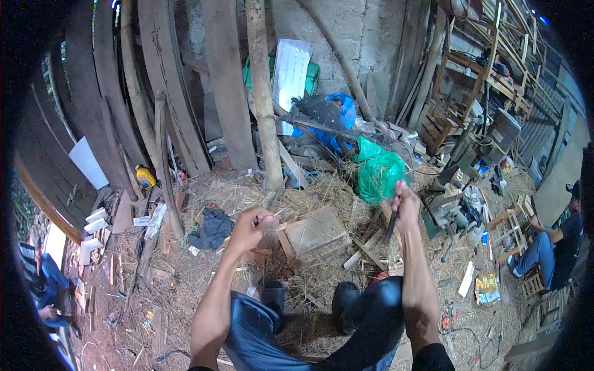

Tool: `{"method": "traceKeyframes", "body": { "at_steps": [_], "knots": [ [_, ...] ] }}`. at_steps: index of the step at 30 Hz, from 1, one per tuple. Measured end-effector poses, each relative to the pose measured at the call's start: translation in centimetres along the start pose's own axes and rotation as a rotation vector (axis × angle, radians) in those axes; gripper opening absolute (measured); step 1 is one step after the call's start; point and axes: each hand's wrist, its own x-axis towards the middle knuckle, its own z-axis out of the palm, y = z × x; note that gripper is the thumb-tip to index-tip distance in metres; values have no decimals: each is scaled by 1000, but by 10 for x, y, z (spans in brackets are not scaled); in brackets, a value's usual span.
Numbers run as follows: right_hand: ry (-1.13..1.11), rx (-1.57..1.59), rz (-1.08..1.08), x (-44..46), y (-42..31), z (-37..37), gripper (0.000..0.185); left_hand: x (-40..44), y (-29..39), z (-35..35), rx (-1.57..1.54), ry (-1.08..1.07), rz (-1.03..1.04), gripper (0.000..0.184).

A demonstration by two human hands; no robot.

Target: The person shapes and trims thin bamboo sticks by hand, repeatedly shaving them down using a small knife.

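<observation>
My left hand [255,227] is closed, its fingers pinched around a thin, pale sliver of wood [278,211] that sticks out toward the right. Raised on the other side, my right hand [405,207] is wrapped around a dark, narrow, knife-like tool [390,227], which hangs down below the fist; its handle is mostly hidden by the fingers. Between and below the two hands, a wooden box or block with a flat top [318,235] lies tilted on the straw-covered ground. My sandalled feet [346,297] are just in front of it.
A green plastic bag [378,170] lies ahead, beside blue and black sheeting [328,117]. A wooden post [265,93] stands in front. A person [560,235] sits at the right near a wooden crate [507,235]; another person [46,284] is at the left edge. Wood scraps litter the floor.
</observation>
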Motion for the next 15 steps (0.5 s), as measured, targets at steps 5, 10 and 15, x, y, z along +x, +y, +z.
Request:
{"method": "traceKeyframes", "body": {
  "at_steps": [5, 10, 15],
  "knots": [
    [-326, -177, 77, -52, -8, 68, 30, 2, 17, 16, 13, 34, 44, 9],
    [-426, -107, 140, -51, 9, 93, 26, 9, 14, 32, -56, -21, 60, 8],
    [-394, -94, 187, -38, 10, 81, 20, 7, 26, 33, -45, -27, 85, 8]
  ]
}}
